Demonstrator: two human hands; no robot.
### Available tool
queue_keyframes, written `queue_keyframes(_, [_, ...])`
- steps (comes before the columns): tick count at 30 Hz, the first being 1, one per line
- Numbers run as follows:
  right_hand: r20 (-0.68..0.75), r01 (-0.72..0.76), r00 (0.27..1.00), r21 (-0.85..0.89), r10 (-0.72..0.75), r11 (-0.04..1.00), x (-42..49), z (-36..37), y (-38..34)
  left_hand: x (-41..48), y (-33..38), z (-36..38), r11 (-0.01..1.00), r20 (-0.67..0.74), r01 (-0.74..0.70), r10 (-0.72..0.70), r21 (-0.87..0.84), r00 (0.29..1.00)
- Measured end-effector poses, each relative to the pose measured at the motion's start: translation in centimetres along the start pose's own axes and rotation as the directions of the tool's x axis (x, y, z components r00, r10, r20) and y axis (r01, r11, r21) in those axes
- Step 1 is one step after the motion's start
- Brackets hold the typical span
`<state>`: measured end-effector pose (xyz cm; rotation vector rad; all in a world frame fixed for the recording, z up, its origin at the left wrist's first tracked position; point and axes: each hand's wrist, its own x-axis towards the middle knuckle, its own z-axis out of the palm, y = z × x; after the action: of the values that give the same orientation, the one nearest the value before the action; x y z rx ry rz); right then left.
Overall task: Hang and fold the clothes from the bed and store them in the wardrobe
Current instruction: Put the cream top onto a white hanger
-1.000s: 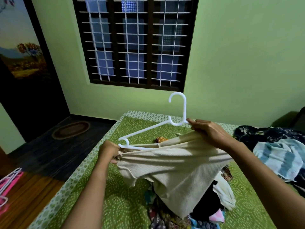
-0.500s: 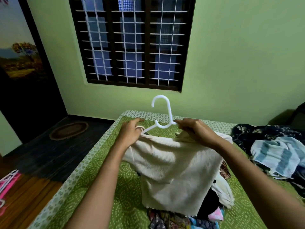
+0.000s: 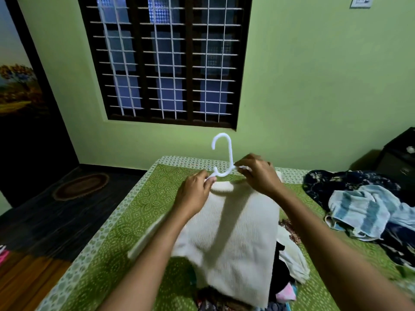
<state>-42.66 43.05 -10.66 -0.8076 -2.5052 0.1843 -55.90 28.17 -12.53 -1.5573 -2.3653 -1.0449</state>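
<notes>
Cream ribbed top (image 3: pixel 235 239) held up over middle of bed (image 3: pixel 134 212), neckline raised to white hanger (image 3: pixel 229 153), hem hanging over heap of mixed clothes (image 3: pixel 281 263) at near end of bed. Hanger hook upright, clear of neckline, above far half of bed.

Left hand (image 3: pixel 194 196) just left of hook base, fingertips pinched on hanger arm at neckline edge (motion blur; hold on the cloth itself not certain). Right hand (image 3: pixel 258 173) just right of hook base, fingers curled round other hanger arm.

One pale sleeve, blurred, slanting toward left edge of bed. Blue striped towel (image 3: pixel 359 209) and dark flowered cloth (image 3: pixel 336 180) bunched on right side of bed. Barred window (image 3: pixel 170 59) in green wall beyond far end of bed. Oval mat (image 3: pixel 80 186) on dark floor left of bed.
</notes>
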Motion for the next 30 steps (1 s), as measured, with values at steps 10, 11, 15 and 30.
queue_keyframes(10, [0.467,-0.444,0.882,0.776,0.065,0.447,-0.1,0.8,-5.8,-1.4,5.2,2.6,0.848,0.108,0.320,-0.304,-0.423,0.947])
queue_keyframes(11, [0.474,-0.433,0.881,0.802,0.003,0.411,-0.4,0.4,-5.5,-1.5,5.3,2.7,0.835,0.125,0.293,-0.265,-0.466,0.956])
queue_keyframes(15, [0.404,-0.314,0.913,0.783,-0.056,0.537,-1.0,-0.3,-4.6,-2.1,5.5,3.1,0.731,0.271,0.255,-0.100,-0.633,0.958])
queue_keyframes(30, [0.221,-0.068,0.969,0.678,-0.115,0.732,-1.0,-4.1,-2.1,1.1,1.9,0.8,0.988,-0.089,-0.157,0.157,0.006,0.984])
